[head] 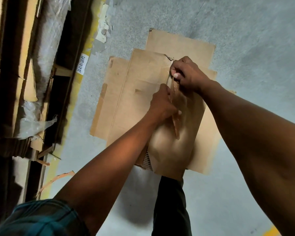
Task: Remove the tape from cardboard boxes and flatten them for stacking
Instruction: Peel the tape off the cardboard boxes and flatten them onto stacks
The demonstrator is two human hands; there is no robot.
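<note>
Tape peeled from cardboard

The thin, clingy tape point(174, 106) was pinched by the right hand point(187, 75); the stiff box point(143, 92) was steadied by the left hand point(162, 106).

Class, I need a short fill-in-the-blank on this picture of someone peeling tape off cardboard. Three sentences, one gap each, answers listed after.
1. The right hand pinches a strip of clear ____ at the box's top edge.
2. The left hand presses on the ____ box lower down.
3. Flattened cardboard sheets lie under the box on the grey ____.

Missing words: tape; cardboard; floor
</note>
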